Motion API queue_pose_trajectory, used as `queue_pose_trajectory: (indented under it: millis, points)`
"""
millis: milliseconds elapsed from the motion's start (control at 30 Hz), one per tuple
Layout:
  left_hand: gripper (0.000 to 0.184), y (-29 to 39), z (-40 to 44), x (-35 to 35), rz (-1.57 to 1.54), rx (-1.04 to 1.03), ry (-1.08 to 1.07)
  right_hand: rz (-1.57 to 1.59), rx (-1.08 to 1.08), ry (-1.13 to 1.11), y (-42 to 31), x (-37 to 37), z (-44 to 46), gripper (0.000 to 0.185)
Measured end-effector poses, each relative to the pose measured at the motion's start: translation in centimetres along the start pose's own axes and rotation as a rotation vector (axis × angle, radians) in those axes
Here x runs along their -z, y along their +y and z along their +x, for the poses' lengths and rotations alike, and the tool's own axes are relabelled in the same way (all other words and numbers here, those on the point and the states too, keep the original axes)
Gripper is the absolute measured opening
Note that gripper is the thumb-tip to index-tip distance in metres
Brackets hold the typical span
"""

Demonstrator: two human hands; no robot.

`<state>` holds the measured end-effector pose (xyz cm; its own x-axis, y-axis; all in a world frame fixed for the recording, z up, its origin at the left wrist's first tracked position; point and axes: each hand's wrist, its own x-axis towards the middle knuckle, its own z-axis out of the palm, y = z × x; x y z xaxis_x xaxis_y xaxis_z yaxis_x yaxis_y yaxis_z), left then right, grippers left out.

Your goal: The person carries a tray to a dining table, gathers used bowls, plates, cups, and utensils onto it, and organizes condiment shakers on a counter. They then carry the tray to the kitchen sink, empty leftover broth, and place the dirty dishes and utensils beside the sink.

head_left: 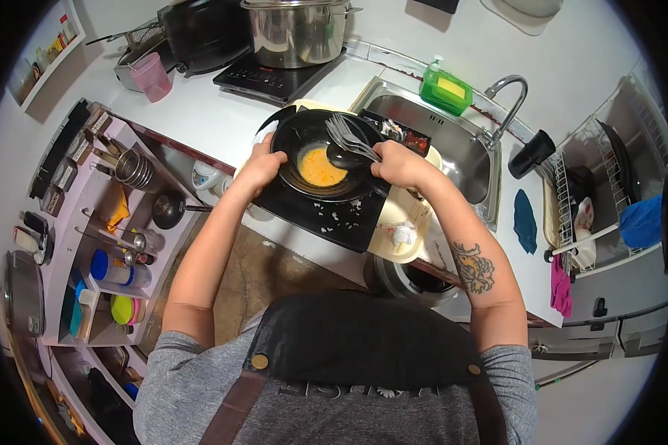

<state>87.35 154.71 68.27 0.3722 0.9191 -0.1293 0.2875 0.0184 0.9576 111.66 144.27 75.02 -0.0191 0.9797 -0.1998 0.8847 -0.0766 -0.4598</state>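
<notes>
A black bowl (289, 167) with a little yellow-orange liquid (321, 166) in its bottom is held up between both hands. My left hand (263, 165) grips the bowl's left rim, thumb on top; a bit of white tissue or cloth (266, 132) shows beside it. My right hand (401, 165) is closed on the right side, holding the bowl and several metal forks (343, 135) whose tines point over it. A dark rounded spoon or ladle head (341, 157) lies inside the bowl. Below is a black tray (341, 226) scattered with white bits.
A cream tray (387, 241) holds crumpled white paper and thin sticks. Behind stand a sink (471, 167) with a faucet (513, 89), a green sponge holder (445, 93) and a steel pot (297, 33) on an induction cooker (256, 80). Dish racks (571, 208) stand right, shelves (126, 245) left.
</notes>
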Motion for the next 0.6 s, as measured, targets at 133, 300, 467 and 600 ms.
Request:
queue_pose_trajectory:
  millis: [133, 300, 467, 600]
  points:
    - [0.045, -0.8, 1.3, 0.2, 0.124, -0.298, 0.025, 0.243, 0.019, 0.041, -0.3, 0.7, -1.4, 0.031]
    - [0.041, 3.7, -1.4, 0.4, -0.021, 0.010, -0.057, 0.343, -0.049, 0.137, -1.4, 2.3, -2.7, 0.029]
    - [0.034, 4.5, -0.9, 2.1, -0.162, -0.001, -0.005, 0.431, -0.071, 0.225, -0.2, 2.1, -2.5, 0.034]
    - [0.033, 5.8, -1.2, 3.7, -0.161, -0.053, 0.055, 0.423, -0.186, 0.291, 1.0, 1.0, -1.4, 0.037]
